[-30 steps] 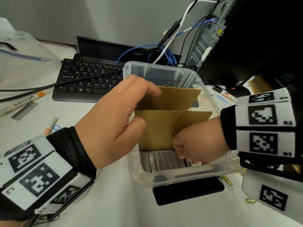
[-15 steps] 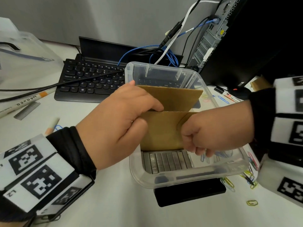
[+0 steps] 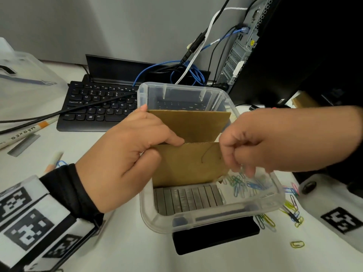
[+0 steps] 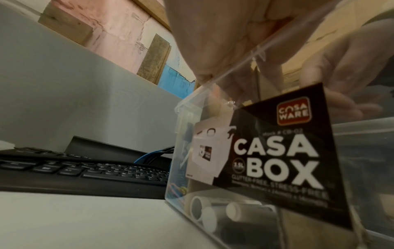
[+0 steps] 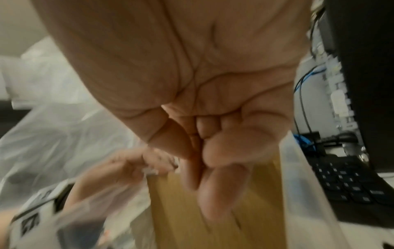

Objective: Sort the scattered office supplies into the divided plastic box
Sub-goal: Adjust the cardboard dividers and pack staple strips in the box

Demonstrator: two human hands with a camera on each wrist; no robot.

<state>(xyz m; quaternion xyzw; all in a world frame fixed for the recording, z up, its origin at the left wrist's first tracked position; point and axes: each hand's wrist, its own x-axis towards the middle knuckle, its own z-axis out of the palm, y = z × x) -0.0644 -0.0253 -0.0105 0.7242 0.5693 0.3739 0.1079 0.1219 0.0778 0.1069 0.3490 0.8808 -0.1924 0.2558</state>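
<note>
The clear plastic box stands mid-table with brown cardboard dividers upright inside. My left hand pinches the top edge of the near divider between thumb and index finger. Over the front right compartment hovers my right hand, blurred, fingers loose and pointing down with nothing seen in them. Coloured paper clips lie under it. Staple strips fill the front left compartment. In the left wrist view the box holds white-capped markers. The right wrist view shows my right hand over cardboard.
A black keyboard and tangled cables lie behind the box, with a computer tower at the back right. Loose paper clips are scattered right of the box. A marker and staple strip lie at the left.
My right hand has lifted out of the front right compartment and moved up and right; paper clips now show there. My left hand has kept its hold on the divider.
</note>
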